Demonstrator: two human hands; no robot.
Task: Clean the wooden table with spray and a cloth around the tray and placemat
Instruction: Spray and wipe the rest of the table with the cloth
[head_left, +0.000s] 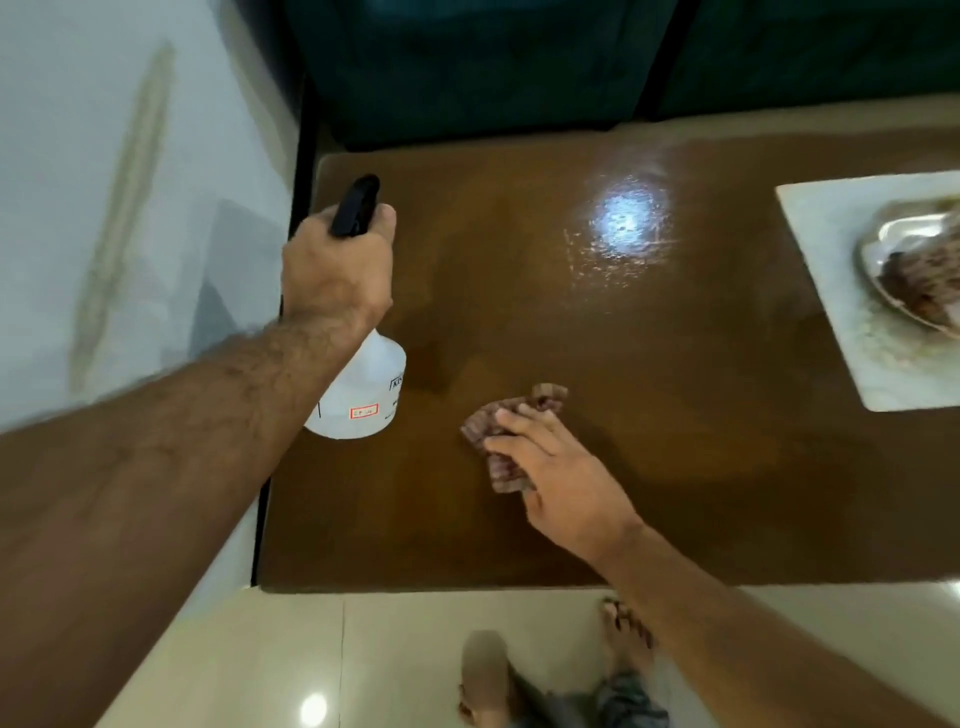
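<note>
- The spray bottle (358, 389) is held up off the tabletop (649, 364) by the left hand (337, 270), way over at the left edge. The fingers are wrapped tight round the neck under the black trigger head (357, 205), probably so a squirt can be fired without regripping. Whether a finger is actually on the trigger can't be told.
- The nozzle seems to be aimed across the wood toward the far side, so the next patch looks to be lined up for wetting.
- Nearer the middle, the cloth (506, 441) is bunched up and pinned flat to the tabletop under the right hand (561, 483), fingers spread over it and pressing down. That gives a wider wiping pad, pretty much.
- Further back, a wet-looking sheen (623, 223) is caught in the light, so that bit has likely been sprayed already.
- At the far right, the placemat (841, 322) is left in place with the metal tray (909, 260) sitting on it, well apart from both hands. Cleaning is being kept to the bare wood around them.
</note>
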